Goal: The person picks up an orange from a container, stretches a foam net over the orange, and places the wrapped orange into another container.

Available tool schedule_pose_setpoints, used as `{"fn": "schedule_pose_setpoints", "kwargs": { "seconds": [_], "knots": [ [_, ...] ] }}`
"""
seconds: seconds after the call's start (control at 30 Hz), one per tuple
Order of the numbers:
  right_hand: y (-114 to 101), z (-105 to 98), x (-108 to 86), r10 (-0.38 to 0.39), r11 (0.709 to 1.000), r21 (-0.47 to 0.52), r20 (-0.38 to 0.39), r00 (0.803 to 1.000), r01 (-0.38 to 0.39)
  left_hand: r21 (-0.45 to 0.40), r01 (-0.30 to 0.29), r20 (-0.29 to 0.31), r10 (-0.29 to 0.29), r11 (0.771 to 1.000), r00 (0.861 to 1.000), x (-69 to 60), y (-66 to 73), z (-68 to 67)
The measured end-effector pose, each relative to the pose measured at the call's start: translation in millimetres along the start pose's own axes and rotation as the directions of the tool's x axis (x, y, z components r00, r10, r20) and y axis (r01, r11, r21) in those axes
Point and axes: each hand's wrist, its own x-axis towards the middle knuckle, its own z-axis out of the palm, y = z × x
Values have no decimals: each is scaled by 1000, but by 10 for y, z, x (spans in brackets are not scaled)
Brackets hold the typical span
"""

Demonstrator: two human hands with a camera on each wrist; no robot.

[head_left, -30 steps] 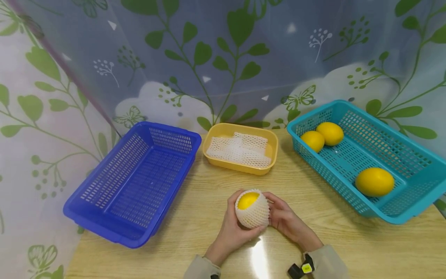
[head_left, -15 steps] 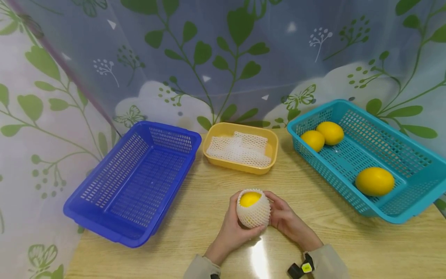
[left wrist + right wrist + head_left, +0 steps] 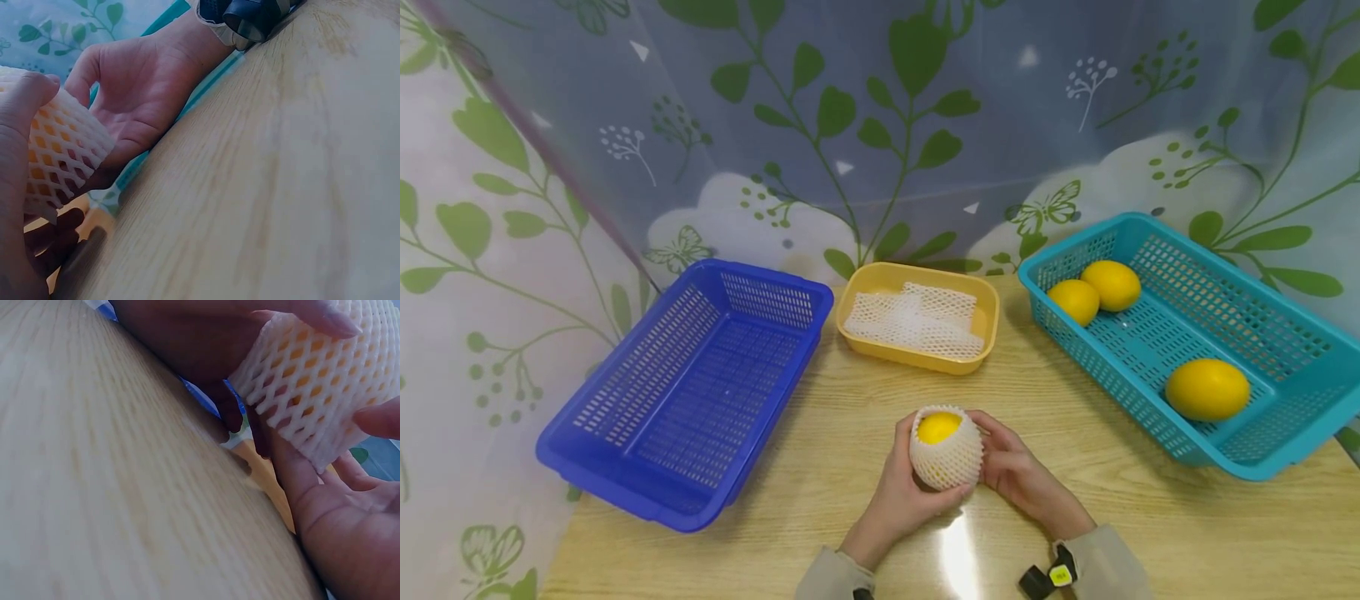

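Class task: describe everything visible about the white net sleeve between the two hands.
The white net sleeve looks like foam mesh with diamond-shaped openings. It wraps around a yellow fruit, which shows at its open upper end. It sits nearer the person than the yellow tray. The left hand grips it; the right hand holds its other side.

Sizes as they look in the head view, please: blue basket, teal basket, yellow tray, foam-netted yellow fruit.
1. Blue basket and teal basket: too alike to rank; the teal one reaches the frame's edge.
2. Yellow tray
3. Foam-netted yellow fruit
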Motion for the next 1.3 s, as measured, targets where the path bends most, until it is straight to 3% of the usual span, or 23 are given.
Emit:
{"fn": "schedule_pose_setpoints", "kwargs": {
  "seconds": [0.17, 0.3, 0.43, 0.77, 1.07, 1.17, 1.3],
  "knots": [
    [-16, 7, 9, -13, 1000, 6, 23, 1000, 13, 6, 40, 0, -40, 999, 999, 0, 52, 3],
    [-24, 12, 9, -3, 1000, 21, 16, 1000, 3, -13, 80, 10, -80, 997, 997, -1, 185, -11],
    [-18, 13, 5, 2, 1000, 19, 3, 1000, -2, -9, 71, 29, -71, 997, 997, -2, 316, -31],
    [-2, 6, 4, 18, 1000, 4, -20, 1000, -18, 0, 51, 18, -51, 999, 999, 7, 39, 6],
    [-6, 16, 12, -4, 999, -34, 3, 1000, 4, -5, 44, -10, -44, 999, 999, -13, 27, 2],
    [0, 25, 20, -21, 999, -40, 24, 999, 22, -40, 73, -49, -75, 997, 996, -19, 23, -5],
    [6, 32, 30, -22, 998, -51, 21, 1000, 23, -153, 100, -85, -113, 983, 990, -16, 18, -10]
  ]
}}
